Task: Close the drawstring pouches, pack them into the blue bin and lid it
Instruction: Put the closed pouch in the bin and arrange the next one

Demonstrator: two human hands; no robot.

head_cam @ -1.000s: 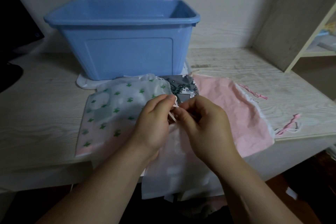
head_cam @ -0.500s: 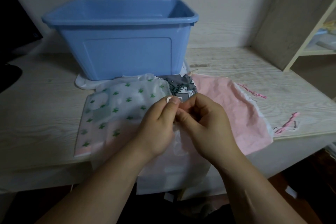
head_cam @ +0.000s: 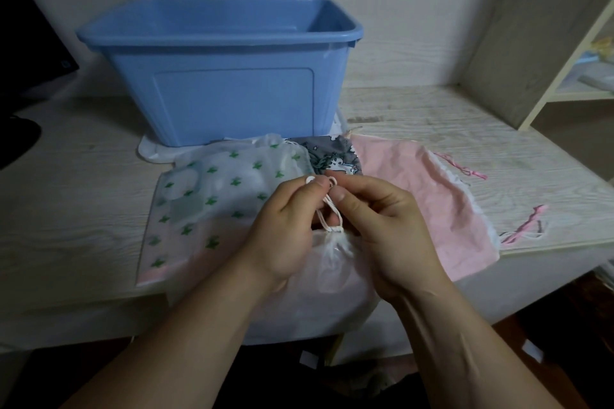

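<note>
Head view: left hand (head_cam: pixel 285 226) and right hand (head_cam: pixel 382 226) both pinch the thin white cord (head_cam: pixel 327 209) of a soft white drawstring pouch (head_cam: pixel 332 279); its bunched top sits just under the hands, at the front edge of the pale wooden worktop (head_cam: pixel 66 209); behind lie a green-spotted pouch (head_cam: pixel 216 196), a grey printed pouch (head_cam: pixel 332 156) and a pink cloth pouch (head_cam: pixel 415 192); the big blue plastic bin (head_cam: pixel 232 93) stands open at the back.

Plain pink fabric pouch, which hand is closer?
Right. The right hand overlaps the left edge of the plain pink fabric pouch; the left hand sits farther left.
</note>
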